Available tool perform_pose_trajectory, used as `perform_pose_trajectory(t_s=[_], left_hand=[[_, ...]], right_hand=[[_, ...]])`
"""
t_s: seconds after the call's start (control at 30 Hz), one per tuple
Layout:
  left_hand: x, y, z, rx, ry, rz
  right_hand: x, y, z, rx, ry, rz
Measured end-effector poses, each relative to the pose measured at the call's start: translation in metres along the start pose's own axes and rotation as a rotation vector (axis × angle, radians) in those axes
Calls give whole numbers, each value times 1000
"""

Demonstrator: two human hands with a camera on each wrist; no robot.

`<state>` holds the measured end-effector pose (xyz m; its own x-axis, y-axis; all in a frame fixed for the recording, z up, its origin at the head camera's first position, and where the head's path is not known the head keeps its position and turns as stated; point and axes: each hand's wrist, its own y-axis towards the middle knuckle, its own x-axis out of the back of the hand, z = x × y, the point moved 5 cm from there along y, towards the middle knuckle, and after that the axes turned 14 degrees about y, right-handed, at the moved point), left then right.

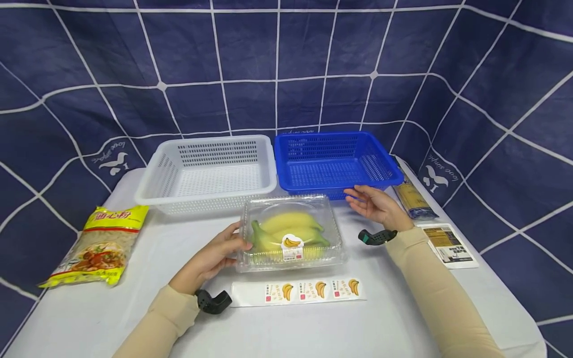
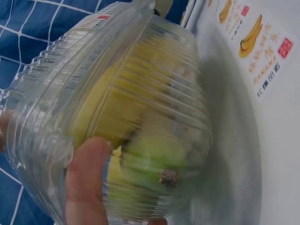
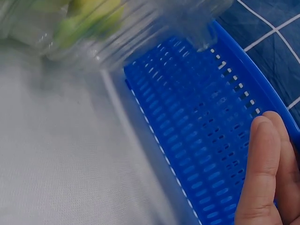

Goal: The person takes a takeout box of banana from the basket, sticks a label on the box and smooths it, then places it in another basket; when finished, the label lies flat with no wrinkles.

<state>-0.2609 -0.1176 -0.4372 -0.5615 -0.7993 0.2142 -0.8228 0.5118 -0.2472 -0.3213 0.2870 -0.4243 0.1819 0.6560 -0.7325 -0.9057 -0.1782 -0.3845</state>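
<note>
My left hand [image 1: 215, 256] grips the left side of a clear plastic box [image 1: 267, 205], its thumb [image 2: 86, 178] pressed on the ridged wall. Inside the box lie yellow-green bananas [image 1: 286, 223]. A banana label [image 1: 293, 254] is on the box's front. The box appears lifted and tilted, its front low. My right hand [image 1: 378, 206], fingers extended and holding nothing, is right of the box in front of the blue basket [image 1: 322, 190]; whether it touches the basket I cannot tell. Just below the box lies a strip of banana stickers [image 1: 250, 294].
A white basket [image 1: 203, 201] stands left of the blue one at the back. At far left lies a yellow food bag [image 1: 96, 248]. On the right are a brownish packet [image 1: 412, 196] and a printed white packet [image 1: 447, 246], partly behind my right sleeve.
</note>
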Motion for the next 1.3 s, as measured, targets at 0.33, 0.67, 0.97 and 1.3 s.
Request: perform_pose_trajectory(t_s=[0.33,0.67,0.97,1.3], left_hand=[[1,-21,-20,-64,1,-2],[9,-36,-45,-169,-36,-11],[24,-35,-66,-161,-38,-96],[31,-9,-101,-160,-87,-152]], right_hand=[[4,-2,0,108,-93,57],[5,-4,-6,198,-138,78],[9,-3,-6,231,-152,60],[8,-4,-6,268,-182,80]])
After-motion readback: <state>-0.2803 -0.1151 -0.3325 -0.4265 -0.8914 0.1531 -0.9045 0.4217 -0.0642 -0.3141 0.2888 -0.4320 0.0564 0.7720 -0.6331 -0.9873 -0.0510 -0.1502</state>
